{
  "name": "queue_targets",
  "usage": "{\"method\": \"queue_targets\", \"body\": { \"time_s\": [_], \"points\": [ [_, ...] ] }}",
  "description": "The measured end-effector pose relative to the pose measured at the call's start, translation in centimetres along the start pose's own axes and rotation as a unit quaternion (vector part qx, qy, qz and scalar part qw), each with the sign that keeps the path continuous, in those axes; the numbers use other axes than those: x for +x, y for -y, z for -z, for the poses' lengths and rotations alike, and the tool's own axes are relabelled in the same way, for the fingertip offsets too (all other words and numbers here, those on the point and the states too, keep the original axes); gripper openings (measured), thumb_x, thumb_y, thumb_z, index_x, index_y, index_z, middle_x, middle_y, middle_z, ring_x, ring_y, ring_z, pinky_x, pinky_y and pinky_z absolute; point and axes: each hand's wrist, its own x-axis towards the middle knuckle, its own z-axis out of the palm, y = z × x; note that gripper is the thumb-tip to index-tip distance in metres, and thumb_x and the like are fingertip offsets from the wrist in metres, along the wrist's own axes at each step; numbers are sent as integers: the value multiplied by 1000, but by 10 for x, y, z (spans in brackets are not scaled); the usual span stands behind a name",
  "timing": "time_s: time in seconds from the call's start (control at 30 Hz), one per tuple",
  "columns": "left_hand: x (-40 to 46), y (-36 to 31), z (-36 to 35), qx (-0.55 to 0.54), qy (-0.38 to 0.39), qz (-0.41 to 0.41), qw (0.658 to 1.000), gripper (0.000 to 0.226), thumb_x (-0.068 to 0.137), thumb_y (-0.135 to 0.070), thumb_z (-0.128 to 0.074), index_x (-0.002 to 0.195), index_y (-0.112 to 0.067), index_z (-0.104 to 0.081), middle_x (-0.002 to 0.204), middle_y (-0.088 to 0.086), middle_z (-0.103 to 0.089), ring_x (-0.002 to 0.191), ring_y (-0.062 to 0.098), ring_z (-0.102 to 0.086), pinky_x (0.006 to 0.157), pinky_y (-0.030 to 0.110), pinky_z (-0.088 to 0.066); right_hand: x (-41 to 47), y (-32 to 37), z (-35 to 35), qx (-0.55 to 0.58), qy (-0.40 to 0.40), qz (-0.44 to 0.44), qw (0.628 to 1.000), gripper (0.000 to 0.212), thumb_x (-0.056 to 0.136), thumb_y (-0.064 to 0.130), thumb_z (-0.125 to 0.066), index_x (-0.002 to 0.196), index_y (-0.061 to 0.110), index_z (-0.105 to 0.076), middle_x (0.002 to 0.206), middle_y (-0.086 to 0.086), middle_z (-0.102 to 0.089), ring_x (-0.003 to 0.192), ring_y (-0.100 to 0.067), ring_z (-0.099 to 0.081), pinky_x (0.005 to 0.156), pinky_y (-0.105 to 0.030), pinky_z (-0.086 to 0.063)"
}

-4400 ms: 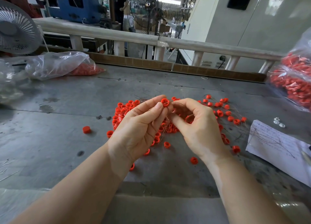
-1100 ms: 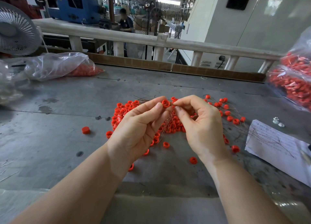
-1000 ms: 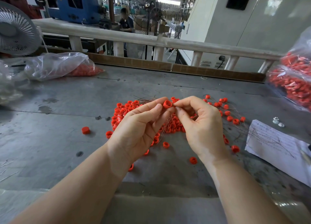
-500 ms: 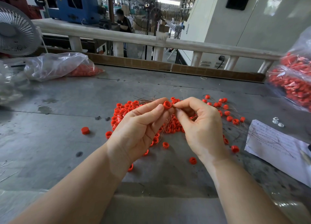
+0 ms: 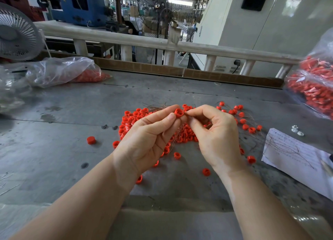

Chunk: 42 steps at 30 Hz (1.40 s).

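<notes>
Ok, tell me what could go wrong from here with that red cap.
1. The left hand pinches the red cap only at its fingertips; a slip would likely drop it into the pile of identical caps below.
2. The right hand pinches at the cap's rim, so a tug could pull it out of the left grip.
3. The thin wires under the hands could snag or tangle.

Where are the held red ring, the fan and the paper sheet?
held red ring (image 5: 179, 113), head view, its open top.
fan (image 5: 23, 32), head view, its white grille.
paper sheet (image 5: 295, 155), head view, its written middle.
</notes>
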Motion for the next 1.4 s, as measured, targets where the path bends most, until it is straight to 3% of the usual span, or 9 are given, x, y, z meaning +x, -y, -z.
{"method": "queue_targets", "body": {
  "time_s": [0.4, 0.67, 0.97, 1.4],
  "points": [
    [2, 0, 2, -17, -7, 3, 1000, 22, 65, 0, -58, 75, -6, -77, 81, 13, -73, 76, 15, -72, 61, 15, -55, 0, 2, 1, -24, 6, 43, 999, 13, 81, -1, -66, 86, 8, -74, 79, 0, -64, 75, -9, -58, 67, -18, -46],
    [0, -1, 0, -35, 12, 14, 999, 24, 66, 1, -56, 76, -7, -77, 81, 12, -73, 76, 14, -72, 58, 15, -54, 0, 2, 2, 7, -15, 33, 999, 16, 79, -3, -67, 83, 13, -70, 76, 1, -67, 71, -6, -62, 64, -10, -43],
    [0, 0, 0, -8, 18, 0, 1000, 19, 68, -4, -58, 72, -6, -76, 74, 10, -71, 71, 14, -71, 60, 16, -56, 0, 1, 0, -1, -7, 46, 999, 12, 78, -1, -69, 77, 11, -69, 71, 1, -62, 66, -11, -58, 60, -24, -47],
    [3, 2, 1, -9, 34, -7, 999, 17, 70, -8, -59, 71, -6, -76, 70, 7, -70, 70, 13, -71, 65, 20, -57, -1, 1, 1, -10, 0, 42, 999, 15, 78, -3, -68, 77, 12, -70, 71, -1, -61, 66, -13, -56, 59, -25, -45]
  ]
}}
